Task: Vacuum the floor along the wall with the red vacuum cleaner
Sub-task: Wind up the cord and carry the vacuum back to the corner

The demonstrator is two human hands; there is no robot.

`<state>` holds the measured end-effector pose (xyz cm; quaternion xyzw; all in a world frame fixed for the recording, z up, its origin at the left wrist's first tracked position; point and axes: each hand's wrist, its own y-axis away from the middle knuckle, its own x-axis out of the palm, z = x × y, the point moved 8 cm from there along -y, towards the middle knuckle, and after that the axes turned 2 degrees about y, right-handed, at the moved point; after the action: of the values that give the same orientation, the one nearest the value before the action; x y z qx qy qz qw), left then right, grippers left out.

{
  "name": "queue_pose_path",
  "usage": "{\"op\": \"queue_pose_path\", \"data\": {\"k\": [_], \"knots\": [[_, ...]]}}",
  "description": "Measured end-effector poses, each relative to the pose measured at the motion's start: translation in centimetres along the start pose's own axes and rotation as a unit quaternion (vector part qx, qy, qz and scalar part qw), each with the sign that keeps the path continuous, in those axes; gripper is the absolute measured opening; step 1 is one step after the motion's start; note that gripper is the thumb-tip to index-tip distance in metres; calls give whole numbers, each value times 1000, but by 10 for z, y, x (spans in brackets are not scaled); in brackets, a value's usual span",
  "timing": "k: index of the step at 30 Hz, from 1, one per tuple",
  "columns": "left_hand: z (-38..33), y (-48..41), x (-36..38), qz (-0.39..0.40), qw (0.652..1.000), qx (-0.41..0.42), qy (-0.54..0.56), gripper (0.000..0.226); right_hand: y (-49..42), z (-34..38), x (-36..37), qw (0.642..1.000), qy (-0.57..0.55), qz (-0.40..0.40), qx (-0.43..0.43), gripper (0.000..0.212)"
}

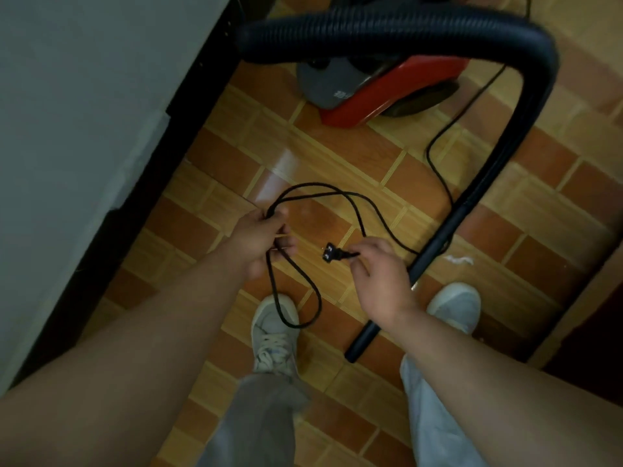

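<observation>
**Cord first:** A person stands on the tiled floor (337, 156), readying the red vacuum cleaner (381, 92). It sits on the floor ahead of the feet, near the grey wall (67, 96) at the left.

The left hand (266, 241) grips a bunch of loops of the black power cord (313, 184), its fingers (286, 242) curled round them. The right hand (381, 274) pinches the cord just behind the plug (328, 252), fingertips clamped on it.

The ribbed hose (404, 32) arches across the top of the view and runs down into the wand (438, 244). The wand's end rests on the floor between the shoes.

The step in hand appears to be freeing the cord so the machine can be plugged in. It would go best if the left hand lets off one loop at a time while the right draws the plug away, so that no turn knots.

One loop hangs down over the left shoe (274, 332) and is a likely snag, so the foot should step clear of it. The slack is best laid away from the wand and off the strip beside the wall. No socket is in view.
</observation>
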<state>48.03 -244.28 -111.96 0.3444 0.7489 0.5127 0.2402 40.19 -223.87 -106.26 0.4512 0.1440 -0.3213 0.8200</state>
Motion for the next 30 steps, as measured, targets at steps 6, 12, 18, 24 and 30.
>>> {"op": "queue_pose_path", "data": {"k": [6,12,18,24,30], "knots": [[-37,53,36,-1,999,40,-31,29,18,-13,-26,995,65,72,35,38],[-63,110,74,58,984,98,-134,43,5,-7,-87,996,44,-23,71,58],[-84,148,108,104,937,191,-272,43,-37,28,-130,995,94,-29,-5,110],[-99,157,135,86,937,261,-217,33,-38,22,-121,990,-115,62,60,24],[-93,142,166,19,953,261,-150,41,-19,-6,-115,934,-315,78,148,23]]}}
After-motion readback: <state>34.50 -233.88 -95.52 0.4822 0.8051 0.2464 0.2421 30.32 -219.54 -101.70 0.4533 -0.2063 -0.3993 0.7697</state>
